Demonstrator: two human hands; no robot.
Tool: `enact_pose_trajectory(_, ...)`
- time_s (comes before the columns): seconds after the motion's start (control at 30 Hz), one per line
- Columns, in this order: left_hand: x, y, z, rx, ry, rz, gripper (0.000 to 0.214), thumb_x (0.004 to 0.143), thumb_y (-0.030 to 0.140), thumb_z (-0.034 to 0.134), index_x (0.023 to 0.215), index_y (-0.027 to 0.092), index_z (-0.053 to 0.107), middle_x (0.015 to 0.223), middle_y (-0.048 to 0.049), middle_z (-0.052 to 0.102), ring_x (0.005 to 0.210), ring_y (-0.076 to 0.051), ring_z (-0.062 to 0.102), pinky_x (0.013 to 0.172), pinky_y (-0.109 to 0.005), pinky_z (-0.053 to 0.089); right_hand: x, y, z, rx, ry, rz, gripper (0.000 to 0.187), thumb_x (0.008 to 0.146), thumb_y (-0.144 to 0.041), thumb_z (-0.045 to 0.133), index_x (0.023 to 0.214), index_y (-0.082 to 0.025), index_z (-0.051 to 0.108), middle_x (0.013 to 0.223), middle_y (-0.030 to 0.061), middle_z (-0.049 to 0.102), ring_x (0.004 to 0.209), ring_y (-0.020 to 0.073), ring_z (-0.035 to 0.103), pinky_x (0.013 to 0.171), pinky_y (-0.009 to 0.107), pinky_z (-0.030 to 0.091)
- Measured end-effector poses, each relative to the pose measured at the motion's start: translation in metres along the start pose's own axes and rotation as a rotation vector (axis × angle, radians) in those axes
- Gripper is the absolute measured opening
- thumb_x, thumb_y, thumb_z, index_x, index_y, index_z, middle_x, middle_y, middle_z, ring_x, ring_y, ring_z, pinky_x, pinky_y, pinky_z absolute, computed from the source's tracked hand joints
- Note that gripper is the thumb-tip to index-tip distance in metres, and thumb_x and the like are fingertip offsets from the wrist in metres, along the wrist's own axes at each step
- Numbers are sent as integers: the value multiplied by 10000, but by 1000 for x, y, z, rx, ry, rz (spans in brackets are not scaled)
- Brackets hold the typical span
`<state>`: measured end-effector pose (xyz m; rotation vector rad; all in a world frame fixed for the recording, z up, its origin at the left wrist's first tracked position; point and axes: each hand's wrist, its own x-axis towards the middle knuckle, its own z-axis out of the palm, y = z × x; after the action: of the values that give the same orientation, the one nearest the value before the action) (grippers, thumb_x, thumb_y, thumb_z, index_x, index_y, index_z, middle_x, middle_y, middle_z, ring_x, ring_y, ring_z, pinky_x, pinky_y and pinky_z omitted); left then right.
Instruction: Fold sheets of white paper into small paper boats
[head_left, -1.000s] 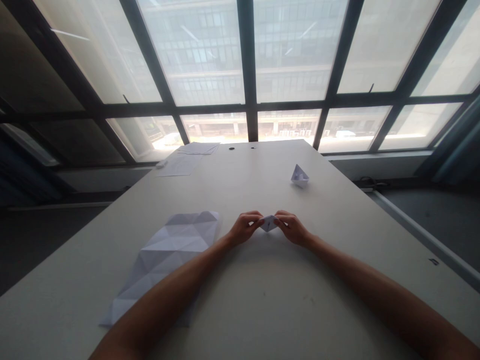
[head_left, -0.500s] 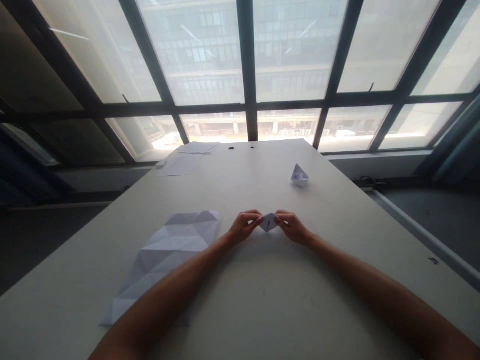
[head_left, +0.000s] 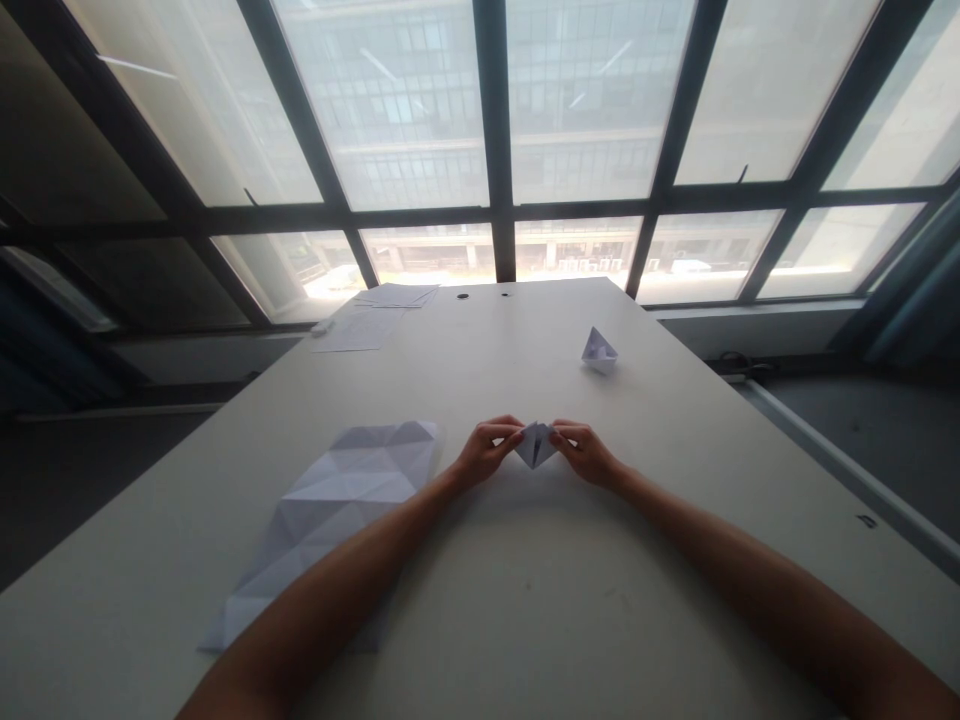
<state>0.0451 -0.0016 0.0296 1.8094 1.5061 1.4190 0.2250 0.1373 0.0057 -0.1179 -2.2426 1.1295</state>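
White folded paper [head_left: 528,446] is gripped at opposite sides by the fingers of the left hand [head_left: 484,455] and right hand [head_left: 587,455], mid-table [head_left: 570,590]; a creased sheet [head_left: 349,480] is spread near left, a paper boat [head_left: 599,353] placed far right.

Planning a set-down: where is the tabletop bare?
Bare tabletop: between the loose sheets and paper boat, and between the forearms. Crowded: centre, left hand and right hand pinching folded paper; leftward, left forearm over creased sheet.
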Motion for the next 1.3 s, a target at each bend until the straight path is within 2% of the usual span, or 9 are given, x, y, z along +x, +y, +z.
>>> enact_pose_trajectory(0.2,1,-3,-1,-42,66,-18,373,948,456,553,861,164,769,982,-101,671,911,-209,616,801,-308,475,2,0,-2,41,67,31,486,971,-539,437,643,-191,525,716,18,503,666,159,472,622,282,392)
enact_pose_trajectory(0.33,3,-9,-2,-67,135,-15,345,931,445,584,875,160,769,999,-109,657,926,-215,606,785,-308,478,3,8,-2,76,143,44,490,957,-560,454,682,-179,593,747,29,534,683,158,500,625,272,408)
enact_pose_trajectory(0.47,5,-14,-2,-91,208,-14,315,912,417,620,826,147,757,929,-93,659,846,-185,602,732,-272,461,4,19,-3,136,190,69,480,943,-563,483,757,-162,670,790,51,597,682,155,530,606,265,417)
enact_pose_trajectory(0.6,5,-15,-4,-54,309,-39,321,867,406,676,684,143,698,774,-44,631,696,-139,550,622,-236,416,4,24,-5,142,281,127,545,884,-623,540,592,-166,598,638,30,560,592,144,506,540,260,388)
enact_pose_trajectory(0.7,5,-18,-5,-46,373,-86,357,827,404,718,599,144,629,650,-2,570,597,-111,491,561,-229,383,5,24,-6,178,317,179,568,831,-682,564,585,-171,599,594,36,584,565,155,529,531,273,415)
enact_pose_trajectory(0.8,6,-22,-4,-188,392,-149,316,790,415,752,669,138,659,674,-9,626,651,-135,565,636,-253,456,6,23,-7,227,323,209,552,810,-689,584,655,-164,658,611,54,643,579,172,572,563,296,462)
enact_pose_trajectory(0.97,8,-29,-2,-446,427,-242,369,731,433,803,910,117,734,868,-69,732,826,-206,668,865,-391,526,6,21,-10,285,355,257,486,800,-621,642,720,-146,705,659,78,695,606,179,606,599,309,487)
enact_pose_trajectory(1.13,8,-34,-2,-597,439,-281,365,720,404,823,928,114,743,926,-74,735,870,-202,669,946,-424,508,6,24,-10,317,396,314,456,780,-587,666,677,-144,694,646,73,688,594,162,585,599,298,472)
enact_pose_trajectory(1.3,7,-36,-3,-762,409,-324,343,713,366,837,917,111,732,935,-82,727,900,-203,664,945,-404,506,7,28,-11,341,417,358,438,774,-559,671,649,-140,683,635,72,678,584,152,570,591,286,454)
